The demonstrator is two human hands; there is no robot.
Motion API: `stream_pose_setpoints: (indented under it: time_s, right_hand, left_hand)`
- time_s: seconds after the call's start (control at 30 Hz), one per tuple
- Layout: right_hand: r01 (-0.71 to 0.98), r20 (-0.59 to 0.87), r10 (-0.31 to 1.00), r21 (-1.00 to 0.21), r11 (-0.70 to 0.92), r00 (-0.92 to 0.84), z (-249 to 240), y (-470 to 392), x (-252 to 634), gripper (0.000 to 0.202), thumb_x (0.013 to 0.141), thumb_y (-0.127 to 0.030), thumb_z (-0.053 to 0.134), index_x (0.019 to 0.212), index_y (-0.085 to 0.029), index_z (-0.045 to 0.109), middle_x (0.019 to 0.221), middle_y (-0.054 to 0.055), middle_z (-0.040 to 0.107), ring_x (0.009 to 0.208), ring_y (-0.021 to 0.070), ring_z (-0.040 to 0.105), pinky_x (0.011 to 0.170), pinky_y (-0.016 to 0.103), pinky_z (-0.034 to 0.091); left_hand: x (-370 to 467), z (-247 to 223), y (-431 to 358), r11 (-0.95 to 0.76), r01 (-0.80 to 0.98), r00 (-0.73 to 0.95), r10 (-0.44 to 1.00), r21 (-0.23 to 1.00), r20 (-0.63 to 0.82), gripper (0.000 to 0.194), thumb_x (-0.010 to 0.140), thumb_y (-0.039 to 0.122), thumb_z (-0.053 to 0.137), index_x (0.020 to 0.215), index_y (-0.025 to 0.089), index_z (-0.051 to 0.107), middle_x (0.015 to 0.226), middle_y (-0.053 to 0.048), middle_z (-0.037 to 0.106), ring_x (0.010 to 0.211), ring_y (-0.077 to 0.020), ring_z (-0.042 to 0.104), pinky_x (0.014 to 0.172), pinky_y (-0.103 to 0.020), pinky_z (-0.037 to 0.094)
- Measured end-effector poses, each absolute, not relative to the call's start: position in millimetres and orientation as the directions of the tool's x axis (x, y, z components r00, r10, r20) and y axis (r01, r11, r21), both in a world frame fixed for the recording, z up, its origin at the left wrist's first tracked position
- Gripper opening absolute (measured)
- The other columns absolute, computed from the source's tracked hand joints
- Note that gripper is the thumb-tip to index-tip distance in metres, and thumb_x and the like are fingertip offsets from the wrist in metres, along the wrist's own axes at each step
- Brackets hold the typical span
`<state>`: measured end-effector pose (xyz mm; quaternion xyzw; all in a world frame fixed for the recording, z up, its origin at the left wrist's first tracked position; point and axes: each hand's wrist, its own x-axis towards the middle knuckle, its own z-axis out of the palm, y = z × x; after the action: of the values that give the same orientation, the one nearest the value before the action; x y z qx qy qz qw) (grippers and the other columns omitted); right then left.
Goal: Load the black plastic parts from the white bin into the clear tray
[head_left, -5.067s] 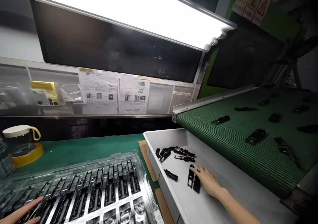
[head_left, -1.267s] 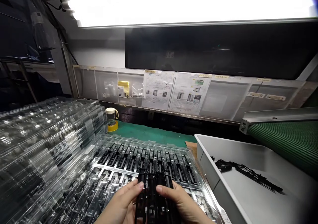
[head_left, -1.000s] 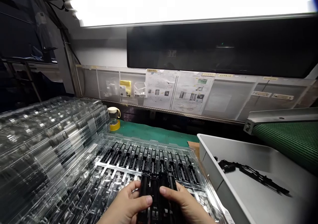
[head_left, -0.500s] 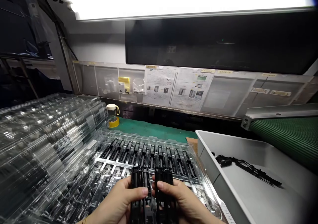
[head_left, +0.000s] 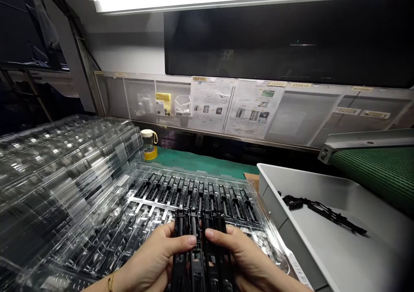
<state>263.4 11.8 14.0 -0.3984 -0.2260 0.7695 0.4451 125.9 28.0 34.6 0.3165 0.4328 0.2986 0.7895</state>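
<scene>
Now regrouped at bottom centre: four long black plastic parts [head_left: 200, 249], gripped side by side between left hand [head_left: 155, 262] and right hand [head_left: 246, 262], lined up over clear blister tray [head_left: 129, 205].

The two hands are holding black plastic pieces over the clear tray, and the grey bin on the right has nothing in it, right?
Not quite. The head view shows the grey bin has black parts lying in it. The rest is right: left hand and right hand hold black plastic pieces over the clear tray.
</scene>
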Motion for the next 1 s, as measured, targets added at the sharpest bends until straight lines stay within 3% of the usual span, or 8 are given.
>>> stream_pose_setpoints:
  time_s: [0.13, 0.27, 0.4, 0.53, 0.63, 0.87, 1.0]
  right_hand:
    - [-0.548, -0.449, 0.843, -0.643, -0.535, -0.297, 15, 11, 262, 0.025, 0.057, -0.021, 0.062, 0.077, -0.006, 0.056, 0.056, 0.006, 0.060, 0.053, 0.0169, 0.057, 0.058, 0.031, 0.044]
    - [-0.489, -0.360, 0.896, -0.751, -0.444, -0.260, 14, 8, 262, 0.029, 0.057, -0.024, 0.063, 0.080, -0.008, 0.058, 0.062, 0.006, 0.060, 0.058, 0.0163, 0.056, 0.059, 0.030, 0.042]
    - [-0.325, -0.070, 0.980, -0.937, -0.129, -0.187, 16, 6, 263, 0.025, 0.054, -0.026, 0.064, 0.075, -0.013, 0.060, 0.068, 0.004, 0.057, 0.070, 0.0167, 0.051, 0.069, 0.028, 0.039]
    - [-0.095, 0.073, 0.992, -0.993, 0.064, -0.101, 20, 2, 263, 0.014, 0.056, -0.029, 0.062, 0.063, -0.018, 0.059, 0.076, 0.002, 0.051, 0.067, 0.0150, 0.047, 0.067, 0.026, 0.038]
    - [-0.023, 0.118, 0.989, -0.993, 0.116, -0.092, 21, 1, 261, 0.014, 0.057, -0.032, 0.060, 0.056, -0.019, 0.057, 0.074, 0.003, 0.048, 0.064, 0.0146, 0.046, 0.065, 0.027, 0.038]
    - [0.018, 0.133, 0.980, -0.990, 0.137, -0.149, 19, 3, 258, 0.015, 0.060, -0.031, 0.057, 0.068, -0.020, 0.062, 0.078, 0.004, 0.048, 0.068, 0.0156, 0.046, 0.061, 0.025, 0.038]
    - [0.036, 0.128, 0.980, -0.990, 0.135, -0.155, 18, 4, 254, 0.010, 0.060, -0.028, 0.056, 0.065, -0.020, 0.061, 0.080, 0.003, 0.048, 0.064, 0.0130, 0.045, 0.059, 0.023, 0.036]
  left_hand:
    - [126, 36, 28, 0.640, -0.220, 0.461, 0.733, 0.736, -0.500, 0.032, 0.063, 0.010, 0.053, 0.094, 0.008, 0.046, 0.067, -0.008, 0.059, 0.066, -0.0211, 0.057, 0.064, -0.033, 0.042]
    - [124, 37, 26, 0.567, -0.208, 0.458, 0.776, 0.797, -0.432, 0.029, 0.064, 0.011, 0.052, 0.093, 0.010, 0.049, 0.072, -0.008, 0.060, 0.069, -0.0213, 0.056, 0.066, -0.033, 0.042]
    - [119, 38, 25, 0.188, -0.038, 0.447, 0.881, 0.981, -0.152, 0.021, 0.062, 0.015, 0.057, 0.083, 0.015, 0.059, 0.077, -0.005, 0.061, 0.078, -0.0199, 0.053, 0.073, -0.027, 0.040]
    - [117, 36, 23, -0.091, 0.111, 0.428, 0.903, 0.990, 0.034, 0.013, 0.062, 0.017, 0.056, 0.074, 0.020, 0.061, 0.078, -0.003, 0.058, 0.074, -0.0189, 0.052, 0.067, -0.023, 0.040]
    - [116, 34, 22, -0.150, 0.125, 0.425, 0.901, 0.981, 0.083, 0.015, 0.062, 0.018, 0.055, 0.074, 0.020, 0.064, 0.079, -0.004, 0.059, 0.073, -0.0189, 0.053, 0.065, -0.023, 0.041]
    - [108, 27, 26, -0.217, 0.107, 0.431, 0.890, 0.970, 0.152, 0.026, 0.060, 0.011, 0.057, 0.080, 0.027, 0.062, 0.081, -0.002, 0.060, 0.075, -0.0196, 0.054, 0.067, -0.024, 0.043]
    - [104, 29, 26, -0.203, 0.118, 0.434, 0.891, 0.972, 0.133, 0.025, 0.061, 0.013, 0.057, 0.081, 0.027, 0.062, 0.082, -0.002, 0.060, 0.075, -0.0187, 0.054, 0.067, -0.023, 0.043]
